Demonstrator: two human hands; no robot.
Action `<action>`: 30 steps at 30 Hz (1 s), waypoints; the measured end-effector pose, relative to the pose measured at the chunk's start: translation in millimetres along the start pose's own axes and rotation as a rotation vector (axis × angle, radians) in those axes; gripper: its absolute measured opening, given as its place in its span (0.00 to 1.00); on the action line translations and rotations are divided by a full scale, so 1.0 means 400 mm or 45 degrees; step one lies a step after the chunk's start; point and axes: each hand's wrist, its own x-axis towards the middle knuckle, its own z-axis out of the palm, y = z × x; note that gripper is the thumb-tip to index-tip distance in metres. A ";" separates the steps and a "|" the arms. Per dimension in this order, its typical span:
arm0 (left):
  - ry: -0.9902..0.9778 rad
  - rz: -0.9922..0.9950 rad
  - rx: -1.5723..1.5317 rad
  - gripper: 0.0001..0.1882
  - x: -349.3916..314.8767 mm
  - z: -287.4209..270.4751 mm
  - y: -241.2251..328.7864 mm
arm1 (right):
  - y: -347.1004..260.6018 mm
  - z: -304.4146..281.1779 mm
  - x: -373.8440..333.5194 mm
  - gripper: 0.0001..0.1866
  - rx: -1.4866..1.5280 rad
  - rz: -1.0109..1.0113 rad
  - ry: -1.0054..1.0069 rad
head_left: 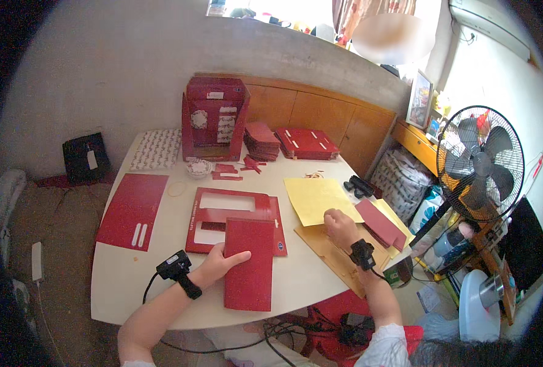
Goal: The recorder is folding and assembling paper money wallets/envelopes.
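Note:
My left hand (217, 264) grips a red rectangular card panel (248, 287), its thumb lying across the front. The panel is raised near the table's front edge. Behind it lies a red flat box with white window openings (228, 202), partly covered. My right hand (340, 227) is curled closed at the lower edge of a yellow sheet (320, 199) and seems to pinch it; the fingertips are hidden. Under that sheet rests a tan wooden board (338, 254). Beside the right hand, a dark red card strip (380, 226) lies over more yellow sheets (400, 235).
On the white table (137, 287) stand a red display box (215, 122), a stack of red cards (261, 140) and a pile of red panels (307, 144). At the left is a red sheet with white slots (133, 211). A black fan (480, 162) stands right. Cables (283, 330) hang below the front edge.

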 end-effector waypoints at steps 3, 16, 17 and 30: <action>-0.004 0.002 -0.020 0.24 0.000 0.001 -0.001 | 0.003 0.000 -0.009 0.06 -0.164 -0.250 -0.047; -0.017 0.000 -0.001 0.24 -0.005 0.003 0.012 | 0.020 0.001 -0.019 0.04 -0.235 -0.297 -0.173; -0.020 -0.004 0.001 0.24 -0.005 0.003 0.012 | 0.025 0.002 -0.019 0.04 -0.184 -0.277 -0.210; -0.009 -0.017 -0.008 0.24 -0.005 0.003 0.013 | 0.035 0.011 -0.021 0.05 -0.059 -0.136 -0.265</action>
